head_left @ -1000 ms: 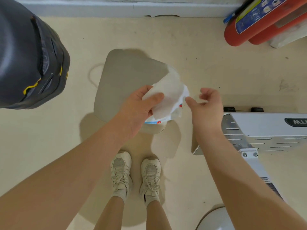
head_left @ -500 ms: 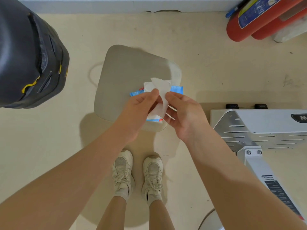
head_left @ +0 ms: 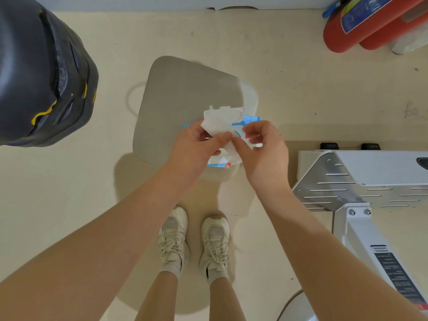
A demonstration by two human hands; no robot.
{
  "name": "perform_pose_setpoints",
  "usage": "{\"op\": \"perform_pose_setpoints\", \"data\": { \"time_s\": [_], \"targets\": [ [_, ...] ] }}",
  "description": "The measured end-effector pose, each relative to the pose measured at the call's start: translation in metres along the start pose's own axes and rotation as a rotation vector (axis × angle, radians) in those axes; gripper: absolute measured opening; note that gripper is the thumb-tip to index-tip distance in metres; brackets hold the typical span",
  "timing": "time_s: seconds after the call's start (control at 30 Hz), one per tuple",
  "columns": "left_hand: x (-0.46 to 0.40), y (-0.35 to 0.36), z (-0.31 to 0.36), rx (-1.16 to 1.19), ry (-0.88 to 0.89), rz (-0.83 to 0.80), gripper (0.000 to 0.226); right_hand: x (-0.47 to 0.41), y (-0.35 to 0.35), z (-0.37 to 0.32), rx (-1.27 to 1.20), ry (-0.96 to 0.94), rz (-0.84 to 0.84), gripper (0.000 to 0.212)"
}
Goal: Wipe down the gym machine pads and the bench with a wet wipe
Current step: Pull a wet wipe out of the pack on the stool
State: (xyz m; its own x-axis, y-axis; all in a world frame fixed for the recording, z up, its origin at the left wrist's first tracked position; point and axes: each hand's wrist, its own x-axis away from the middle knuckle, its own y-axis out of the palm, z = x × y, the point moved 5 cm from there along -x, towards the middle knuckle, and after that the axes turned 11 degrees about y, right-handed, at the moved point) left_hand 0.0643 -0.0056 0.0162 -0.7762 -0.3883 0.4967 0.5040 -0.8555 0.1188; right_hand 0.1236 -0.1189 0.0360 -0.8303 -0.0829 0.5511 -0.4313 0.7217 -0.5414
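A blue-and-white wet wipe pack point(head_left: 251, 118) with its white lid flipped up lies on a grey padded seat point(head_left: 180, 98) in front of me. My left hand point(head_left: 196, 149) holds the pack and a white wipe point(head_left: 217, 126) above the seat. My right hand point(head_left: 261, 149) pinches the lower part of the same wipe between thumb and fingers. Both hands meet over the seat's near edge and hide most of the pack.
A large black padded machine part point(head_left: 41, 72) with yellow marks stands at the left. A white machine frame point(head_left: 370, 177) runs along the right. Two red fire extinguishers point(head_left: 361, 26) lie at the back right. My feet in pale shoes point(head_left: 194, 239) stand on the cream floor.
My right hand came in from the right and took hold of the wipe. The wipe, spread wide a second ago, is now pulled narrow between both hands over the pack.
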Motion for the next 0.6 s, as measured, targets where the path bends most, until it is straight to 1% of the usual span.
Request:
{"op": "perform_pose_setpoints", "data": {
  "time_s": [0.1, 0.17, 0.2, 0.23, 0.3, 0.33, 0.37, 0.4, 0.43, 0.47, 0.5, 0.53, 0.6],
  "targets": [
    [0.000, 0.002, 0.004, 0.016, 0.016, -0.031, 0.015, 0.006, 0.001, -0.008, 0.026, -0.207, 0.046, 0.013],
    [-0.001, 0.004, 0.005, 0.084, 0.010, -0.046, 0.007, 0.010, 0.004, -0.013, 0.069, -0.333, 0.034, 0.017],
    [-0.001, 0.005, 0.005, 0.145, 0.001, -0.055, 0.009, 0.010, 0.005, -0.013, 0.083, -0.355, 0.023, 0.022],
    [-0.002, 0.006, 0.005, 0.190, -0.010, -0.073, 0.018, 0.009, 0.004, -0.013, 0.086, -0.345, 0.020, 0.024],
    [0.000, 0.008, 0.006, 0.164, -0.023, -0.127, 0.029, 0.005, 0.001, -0.010, 0.054, -0.251, 0.043, 0.016],
    [0.000, 0.007, 0.006, 0.107, -0.011, -0.127, 0.027, 0.002, -0.001, -0.007, -0.011, -0.164, 0.032, 0.007],
    [-0.001, 0.005, 0.007, 0.034, 0.012, -0.098, 0.025, -0.002, -0.002, -0.004, -0.141, -0.050, -0.009, 0.008],
    [-0.003, 0.001, 0.008, -0.046, 0.050, -0.037, 0.022, -0.005, -0.003, -0.002, -0.330, 0.061, -0.083, 0.014],
    [-0.005, -0.004, 0.011, -0.088, 0.090, 0.032, 0.016, -0.007, -0.001, 0.000, -0.544, 0.157, -0.194, 0.017],
    [-0.007, -0.007, 0.013, -0.093, 0.114, 0.077, 0.008, -0.007, 0.001, 0.000, -0.730, 0.223, -0.321, 0.018],
    [-0.010, -0.009, 0.013, -0.087, 0.111, 0.091, 0.007, -0.007, 0.002, -0.001, -0.856, 0.266, -0.422, 0.018],
    [-0.013, -0.009, 0.013, -0.085, 0.088, 0.079, 0.016, -0.008, 0.003, 0.000, -0.933, 0.290, -0.495, 0.017],
    [-0.016, -0.005, 0.011, -0.080, -0.042, -0.004, 0.025, -0.010, 0.001, 0.001, -0.992, 0.301, -0.572, 0.013]
  ]
}}
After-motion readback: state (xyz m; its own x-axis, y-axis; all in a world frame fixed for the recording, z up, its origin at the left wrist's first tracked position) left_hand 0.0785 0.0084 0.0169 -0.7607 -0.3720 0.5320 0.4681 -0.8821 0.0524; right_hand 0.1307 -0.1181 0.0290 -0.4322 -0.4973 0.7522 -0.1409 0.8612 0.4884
